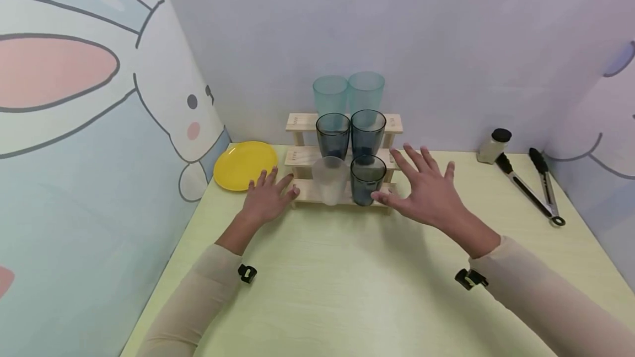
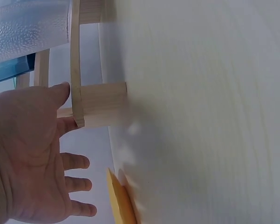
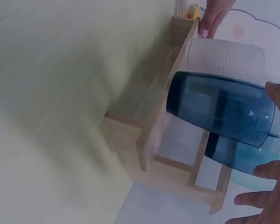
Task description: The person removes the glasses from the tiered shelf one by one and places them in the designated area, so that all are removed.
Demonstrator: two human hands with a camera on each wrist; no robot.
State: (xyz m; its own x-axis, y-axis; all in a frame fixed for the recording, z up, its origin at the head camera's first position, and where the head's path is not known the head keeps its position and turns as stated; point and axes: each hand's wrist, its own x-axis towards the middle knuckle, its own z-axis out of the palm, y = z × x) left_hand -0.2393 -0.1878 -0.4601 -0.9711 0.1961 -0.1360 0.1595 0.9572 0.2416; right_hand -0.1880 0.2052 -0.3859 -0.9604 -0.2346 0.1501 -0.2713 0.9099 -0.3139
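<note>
Fingers of the right hand (image 1: 429,194) are spread wide, the thumb held well apart, and I see nothing in its hold. Just left of that thumb, at the right end of the lowest step of a wooden rack (image 1: 302,156), stands the dark cup (image 1: 366,183). From where I stand, one relation counts: the dark cup lies leftward of the right hand, long axis upright, rim up, with the gap between thumb and fingers turned toward it. The right hand is clearly the nearer of the two. Its thumb overlaps the cup's edge; whether they touch I cannot tell.

The left hand (image 1: 266,201) has its fingers loosely spread, thumb and forefinger at the left end of that same step. They seem to touch the wood; how firmly, I cannot tell. Between the hands, the frosted cup (image 1: 329,180) stands left of the dark one.

Farther ahead, between the hands, two smoky cups (image 1: 333,139) stand on the middle step and two teal cups (image 1: 367,90) on the top. A yellow plate (image 1: 243,164) lies just ahead and left of the left hand. Well right of the right hand, a black-capped jar (image 1: 492,149) stands near tongs (image 1: 529,195) spread in a V. A pale table (image 1: 337,291) stretches beneath both hands.
</note>
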